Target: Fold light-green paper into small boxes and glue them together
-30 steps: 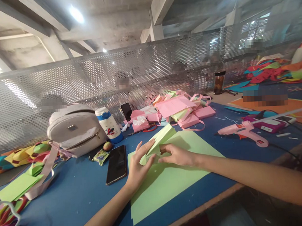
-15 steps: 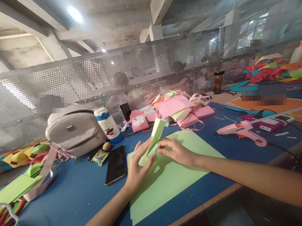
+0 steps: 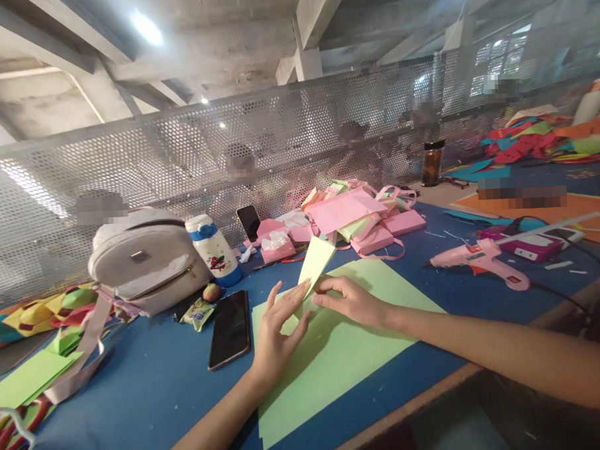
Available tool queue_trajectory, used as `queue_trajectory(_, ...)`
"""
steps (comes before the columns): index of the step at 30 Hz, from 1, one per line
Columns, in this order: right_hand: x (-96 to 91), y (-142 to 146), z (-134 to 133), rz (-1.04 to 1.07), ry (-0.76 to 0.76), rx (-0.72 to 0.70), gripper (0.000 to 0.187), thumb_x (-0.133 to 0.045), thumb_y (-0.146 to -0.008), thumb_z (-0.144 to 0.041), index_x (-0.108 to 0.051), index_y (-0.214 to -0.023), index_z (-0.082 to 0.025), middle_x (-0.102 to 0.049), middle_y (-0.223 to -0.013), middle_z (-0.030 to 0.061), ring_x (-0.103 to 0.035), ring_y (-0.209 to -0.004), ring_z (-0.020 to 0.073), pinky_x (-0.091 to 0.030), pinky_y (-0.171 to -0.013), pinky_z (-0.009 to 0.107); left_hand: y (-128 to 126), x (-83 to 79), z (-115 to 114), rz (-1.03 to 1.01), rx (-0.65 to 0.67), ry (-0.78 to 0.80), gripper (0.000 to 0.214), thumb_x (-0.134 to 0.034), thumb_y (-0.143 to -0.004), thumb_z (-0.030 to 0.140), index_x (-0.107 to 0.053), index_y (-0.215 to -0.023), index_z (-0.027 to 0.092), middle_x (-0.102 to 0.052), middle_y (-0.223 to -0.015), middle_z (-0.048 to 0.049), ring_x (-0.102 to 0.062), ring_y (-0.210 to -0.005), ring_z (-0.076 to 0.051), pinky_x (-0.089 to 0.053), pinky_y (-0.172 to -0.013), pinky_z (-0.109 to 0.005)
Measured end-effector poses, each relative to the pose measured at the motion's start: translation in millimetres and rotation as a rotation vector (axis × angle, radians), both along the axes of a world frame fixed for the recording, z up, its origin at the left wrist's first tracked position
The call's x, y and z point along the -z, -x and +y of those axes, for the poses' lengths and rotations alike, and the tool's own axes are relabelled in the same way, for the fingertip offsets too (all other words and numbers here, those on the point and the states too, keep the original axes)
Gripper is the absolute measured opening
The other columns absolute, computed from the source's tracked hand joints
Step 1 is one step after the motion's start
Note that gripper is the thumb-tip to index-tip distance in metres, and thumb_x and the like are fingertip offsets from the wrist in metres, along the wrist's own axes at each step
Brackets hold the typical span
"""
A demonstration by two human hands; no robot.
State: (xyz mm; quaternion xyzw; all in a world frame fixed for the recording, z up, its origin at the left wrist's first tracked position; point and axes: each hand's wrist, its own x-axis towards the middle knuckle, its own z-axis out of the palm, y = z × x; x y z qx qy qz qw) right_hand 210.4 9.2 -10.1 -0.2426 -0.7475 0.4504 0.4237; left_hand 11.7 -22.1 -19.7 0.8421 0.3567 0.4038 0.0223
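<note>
Right hand (image 3: 353, 303) pinches the low end of a folded green paper (image 3: 316, 261), its tip standing up. Left hand (image 3: 277, 329), fingers spread, touches the paper's left edge. Both are over a green sheet (image 3: 346, 362) on the near counter (image 3: 138, 391). A phone (image 3: 229, 327) lies just left.

no text or number can be read — the print on the bottle (image 3: 214, 252) is too small.
</note>
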Motion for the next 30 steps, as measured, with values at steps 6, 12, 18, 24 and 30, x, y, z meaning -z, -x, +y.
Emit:
queue_trajectory(6,-0.6,-0.3,0.6,-0.029,-0.038,0.092,0.026,-0.074,-0.079,-0.045,-0.072,-0.083,-0.019,-0.069,-0.084,0.0042,-0.061,-0.085,0.0219,-0.05,-0.083,0.035,-0.6,-2.4,-1.9,0.06,-0.061,-0.078,0.055,-0.056,-0.094,0.018,-0.044,-0.145,0.036,-0.069,-0.128,-0.0051,-0.071,-0.108,-0.021,-0.029,-0.118,-0.057)
queue_trajectory(12,2.3,1.5,3.8,0.082,0.054,0.174,0.031,-0.078,-0.074,-0.048,-0.077,-0.083,-0.018,-0.076,-0.088,0.0072,-0.068,-0.089,0.0251,-0.052,-0.083,0.037,-0.6,-0.6,-1.6,0.006,-0.03,-0.095,0.055,-0.058,-0.093,0.018,-0.047,-0.143,0.037,-0.071,-0.125,-0.0019,-0.073,-0.104,-0.022,-0.031,-0.117,-0.057)
queue_trajectory(18,1.0,2.1,1.5,0.09,0.047,0.153,0.027,-0.073,-0.079,-0.046,-0.078,-0.081,-0.02,-0.077,-0.087,0.005,-0.069,-0.089,0.0246,-0.052,-0.083,0.036,-3.5,2.7,-2.0,-0.116,-0.045,0.028,0.039,-0.056,-0.095,0.021,-0.061,-0.131,0.036,-0.072,-0.122,0.0019,-0.073,-0.103,-0.023,-0.032,-0.118,-0.058)
queue_trajectory(24,-0.6,3.9,-0.8,0.099,0.054,0.198,0.028,-0.074,-0.078,-0.046,-0.076,-0.078,-0.019,-0.076,-0.082,0.0048,-0.068,-0.085,0.0237,-0.052,-0.079,0.034,-6.6,7.0,-3.0,-0.21,-0.078,0.119,0.03,-0.057,-0.095,0.027,-0.068,-0.123,0.032,-0.073,-0.118,0.0041,-0.072,-0.106,-0.026,-0.03,-0.12,-0.06)
queue_trajectory(30,-2.9,5.7,-4.4,0.099,0.02,0.269,0.024,-0.077,-0.075,-0.044,-0.075,-0.075,-0.019,-0.075,-0.077,0.0049,-0.067,-0.079,0.023,-0.051,-0.075,0.034,-8.0,4.8,-4.3,-0.18,-0.093,0.067,0.031,-0.058,-0.095,0.024,-0.069,-0.121,0.036,-0.075,-0.115,0.0034,-0.075,-0.099,-0.025,-0.033,-0.118,-0.06)
